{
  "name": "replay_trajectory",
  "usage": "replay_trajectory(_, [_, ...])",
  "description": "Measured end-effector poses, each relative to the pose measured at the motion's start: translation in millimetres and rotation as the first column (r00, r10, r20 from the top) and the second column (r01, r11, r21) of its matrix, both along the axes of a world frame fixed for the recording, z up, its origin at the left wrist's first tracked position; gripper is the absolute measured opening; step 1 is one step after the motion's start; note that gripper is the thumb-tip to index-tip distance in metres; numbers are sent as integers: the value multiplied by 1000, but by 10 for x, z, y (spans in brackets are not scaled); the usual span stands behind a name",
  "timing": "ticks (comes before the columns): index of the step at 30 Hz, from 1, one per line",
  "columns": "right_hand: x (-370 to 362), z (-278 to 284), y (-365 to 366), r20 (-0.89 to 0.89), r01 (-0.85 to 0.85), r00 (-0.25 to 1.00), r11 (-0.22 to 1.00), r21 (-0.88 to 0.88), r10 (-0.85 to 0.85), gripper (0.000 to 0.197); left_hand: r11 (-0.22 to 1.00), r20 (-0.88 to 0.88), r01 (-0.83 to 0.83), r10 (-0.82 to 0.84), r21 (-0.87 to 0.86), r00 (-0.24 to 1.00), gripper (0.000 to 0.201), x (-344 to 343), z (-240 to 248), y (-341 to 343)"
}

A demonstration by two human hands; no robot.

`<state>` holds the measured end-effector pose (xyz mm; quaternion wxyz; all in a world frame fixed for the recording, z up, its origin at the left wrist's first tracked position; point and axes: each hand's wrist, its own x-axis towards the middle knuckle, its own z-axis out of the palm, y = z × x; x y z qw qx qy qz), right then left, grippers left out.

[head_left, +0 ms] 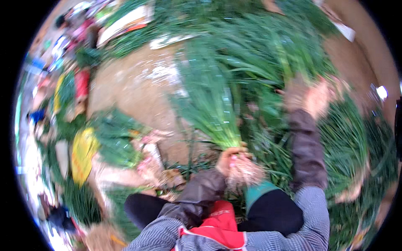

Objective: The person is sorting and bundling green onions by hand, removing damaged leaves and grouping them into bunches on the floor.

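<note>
My left hand [230, 160] is closed round the base of a bunch of green onions [213, 106]. Its pinkish bulbs and pale, stringy roots hang toward my knees, while the long green leaves fan out away from me. Farther off to the right, my right hand [312, 98] reaches over a large heap of green onions [268, 50], near their pink bulb ends. That hand is smeared by motion, so its fingers and anything in them cannot be made out. Brown sleeve covers are on both forearms.
Tied-looking green onions [119, 138] lie on the left, beside a yellow sheet [83, 152]. More onion greens [347, 146] spread along my right side. Wet brown floor [130, 88] shows ahead on the left. A red object [82, 83] and blurred people are at the far left.
</note>
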<state>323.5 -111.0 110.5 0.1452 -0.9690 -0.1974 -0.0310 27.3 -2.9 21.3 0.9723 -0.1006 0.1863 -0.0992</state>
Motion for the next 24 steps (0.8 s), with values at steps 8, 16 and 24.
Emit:
replay_trajectory(8, [-249, -64, -540, 180, -28, 981, 964, -266, 78, 47, 990, 242, -131, 138, -45, 960, 36, -15, 358, 87])
replay_trajectory(16, [-323, -712, -841, 168, -7, 980, 855, -519, 110, 56, 1000, 38, 2, -1, -24, 999, 45, -72, -61, -187])
replay_trajectory(24, [-71, -259, -707, 341, -113, 935, 993, 35, 95, 49, 978, -53, 112, -104, 175, 993, 32, 69, 145, -60])
